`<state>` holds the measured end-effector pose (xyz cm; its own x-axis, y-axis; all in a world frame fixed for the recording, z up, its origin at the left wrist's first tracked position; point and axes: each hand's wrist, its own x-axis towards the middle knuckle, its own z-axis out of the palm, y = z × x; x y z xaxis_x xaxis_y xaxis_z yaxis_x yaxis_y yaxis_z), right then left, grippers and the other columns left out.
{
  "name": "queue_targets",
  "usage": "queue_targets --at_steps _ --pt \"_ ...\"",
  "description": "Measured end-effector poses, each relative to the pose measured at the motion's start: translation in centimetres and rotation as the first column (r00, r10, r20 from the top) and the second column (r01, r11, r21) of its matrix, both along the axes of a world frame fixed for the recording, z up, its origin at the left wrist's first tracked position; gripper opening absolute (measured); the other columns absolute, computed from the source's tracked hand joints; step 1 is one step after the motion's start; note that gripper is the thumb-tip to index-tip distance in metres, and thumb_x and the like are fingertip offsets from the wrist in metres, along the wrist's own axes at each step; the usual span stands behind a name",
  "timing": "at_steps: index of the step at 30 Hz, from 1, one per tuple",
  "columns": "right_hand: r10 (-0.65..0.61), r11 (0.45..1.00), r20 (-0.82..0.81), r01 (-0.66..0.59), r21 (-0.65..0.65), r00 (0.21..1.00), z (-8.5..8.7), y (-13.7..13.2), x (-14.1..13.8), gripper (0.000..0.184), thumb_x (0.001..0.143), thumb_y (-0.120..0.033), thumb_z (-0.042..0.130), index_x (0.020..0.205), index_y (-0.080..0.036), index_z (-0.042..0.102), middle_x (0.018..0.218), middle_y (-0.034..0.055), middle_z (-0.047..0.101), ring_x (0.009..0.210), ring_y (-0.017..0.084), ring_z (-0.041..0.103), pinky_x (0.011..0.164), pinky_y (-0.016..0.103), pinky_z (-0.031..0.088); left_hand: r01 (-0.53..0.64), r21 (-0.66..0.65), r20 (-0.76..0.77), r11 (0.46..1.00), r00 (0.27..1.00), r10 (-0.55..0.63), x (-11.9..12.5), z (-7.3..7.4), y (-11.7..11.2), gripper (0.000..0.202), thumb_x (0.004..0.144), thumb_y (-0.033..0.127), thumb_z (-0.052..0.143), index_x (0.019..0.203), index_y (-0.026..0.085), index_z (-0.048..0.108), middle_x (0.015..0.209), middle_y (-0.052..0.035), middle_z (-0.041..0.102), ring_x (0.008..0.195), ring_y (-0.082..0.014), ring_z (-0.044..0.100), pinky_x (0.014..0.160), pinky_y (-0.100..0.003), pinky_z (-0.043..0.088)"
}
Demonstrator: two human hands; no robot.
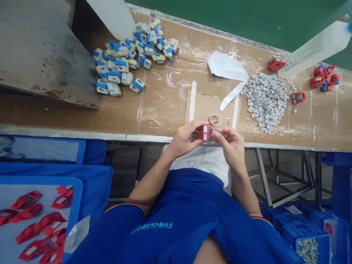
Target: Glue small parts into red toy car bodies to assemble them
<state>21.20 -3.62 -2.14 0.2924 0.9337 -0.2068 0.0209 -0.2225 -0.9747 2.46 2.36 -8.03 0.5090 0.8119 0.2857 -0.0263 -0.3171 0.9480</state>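
My left hand (pixel 185 139) grips a small red toy vehicle body (pixel 205 132) with light blue windows, over the table's front edge. Close on its right, my right hand (pixel 230 143) pinches a small light grey plastic piece (pixel 215 133) against the red body; whether it is seated in it I cannot tell. Just beyond the hands stands a small round cup (pixel 215 118) with a white cotton swab (pixel 223 119) across it. Cup and swab rest on a cardboard sheet (pixel 203 106) edged with white tape.
Many grey pieces (pixel 265 97) lie heaped at right, near a white bottle (pixel 316 49) and red parts (pixel 298 98). Blue, yellow and grey blocks (pixel 121 66) pile up by a metal box (pixel 46 51). A white cloth strip (pixel 227 66) lies behind. Blue crates (pixel 96 179) flank me.
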Motion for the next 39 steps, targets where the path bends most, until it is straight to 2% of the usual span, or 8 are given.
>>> queue_targets --at_steps 4,9,17,21,33,39 --pt "-0.013 1.0 -0.026 0.013 -0.008 1.0 -0.16 0.3 -0.37 0.043 0.078 -0.061 0.092 0.089 -0.023 0.078 0.084 0.0029 0.083 0.071 0.016 0.074 0.064 0.029 0.063 0.004 0.048 -0.028 0.999 1.0 -0.002 -0.12 -0.07 -0.05 0.053 0.094 0.013 0.075 0.145 0.022 0.063 0.135 -0.0121 0.075 0.113 -0.0207 0.08 0.093 -0.03 0.071" --pt "0.049 0.998 -0.029 -0.05 -0.034 0.998 0.09 0.32 -0.09 0.044 0.078 -0.064 0.091 0.086 -0.022 0.078 0.083 0.0036 0.083 0.072 0.018 0.075 0.067 0.032 0.064 0.012 0.097 -0.048 0.995 0.999 -0.007 -0.32 -0.1 0.04 0.054 0.094 0.011 0.075 0.146 0.023 0.063 0.137 -0.0127 0.075 0.119 -0.0223 0.078 0.096 -0.031 0.07" --pt "0.107 0.993 -0.068 -0.11 -0.05 0.992 0.05 0.66 0.44 0.048 0.078 -0.068 0.091 0.086 -0.022 0.077 0.076 0.0013 0.079 0.066 0.015 0.068 0.063 0.03 0.059 0.006 0.149 -0.053 0.989 0.999 0.002 -0.36 0.06 0.11 0.052 0.096 0.011 0.074 0.146 0.021 0.062 0.135 -0.0129 0.075 0.12 -0.0215 0.078 0.095 -0.029 0.07" --pt "0.109 0.992 -0.092 -0.114 -0.056 0.99 -0.08 0.68 0.58 0.047 0.079 -0.068 0.091 0.086 -0.023 0.077 0.073 0.0002 0.076 0.065 0.015 0.066 0.064 0.03 0.057 -0.009 0.214 -0.062 0.977 0.998 0.023 -0.37 0.19 0.24 0.053 0.096 0.009 0.074 0.146 0.021 0.062 0.135 -0.013 0.076 0.123 -0.0211 0.077 0.099 -0.029 0.068" --pt "0.063 0.995 -0.135 -0.073 -0.067 0.989 -0.3 0.57 0.0 0.046 0.077 -0.066 0.093 0.085 -0.024 0.077 0.074 0.0 0.077 0.065 0.014 0.066 0.064 0.03 0.058 -0.011 0.222 -0.083 0.975 0.996 0.031 -0.37 0.12 0.2 0.051 0.099 0.012 0.072 0.148 0.021 0.061 0.137 -0.0138 0.076 0.124 -0.0225 0.077 0.099 -0.032 0.068" --pt "0.056 0.994 -0.128 -0.067 -0.086 0.99 -0.04 0.44 -0.06 0.044 0.077 -0.063 0.094 0.085 -0.024 0.077 0.084 0.0022 0.082 0.072 0.016 0.072 0.073 0.032 0.063 -0.008 0.241 -0.088 0.971 0.996 0.03 -0.41 0.19 0.25 0.049 0.1 0.015 0.073 0.147 0.021 0.062 0.136 -0.0138 0.077 0.123 -0.0221 0.078 0.099 -0.031 0.068"
